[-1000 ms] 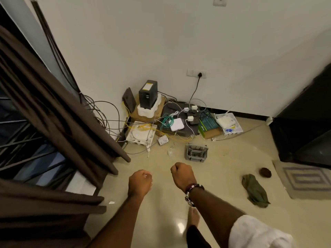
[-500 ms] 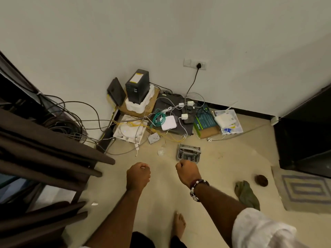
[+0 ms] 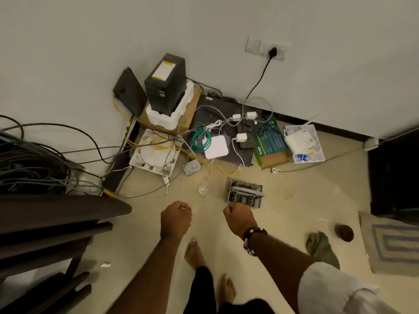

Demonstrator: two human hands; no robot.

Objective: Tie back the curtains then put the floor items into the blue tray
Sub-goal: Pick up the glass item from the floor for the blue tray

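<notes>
Glossy cream floor tiles (image 3: 294, 200) meet a plain white wall, and along that far edge sits a tangle of cables, routers and boxes. Dark brown curtain folds (image 3: 56, 214) hang in heavy, smooth pleats at the near left. Just past the hands lies a small grey slotted plastic basket (image 3: 246, 194), boxy and ribbed, with a crumpled clear plastic scrap (image 3: 203, 189) to its left. At the near right a limp olive-green cloth (image 3: 322, 248) lies bunched beside a round dark brown fuzzy ball (image 3: 344, 232), close to a striped woven mat (image 3: 394, 243). No blue tray can be made out. Both arms reach forward over the floor: the left hand (image 3: 175, 220) is curled into a fist, possibly around something thin, and the right hand (image 3: 239, 219), a beaded bracelet at its wrist, is clenched with nothing visible in it.
</notes>
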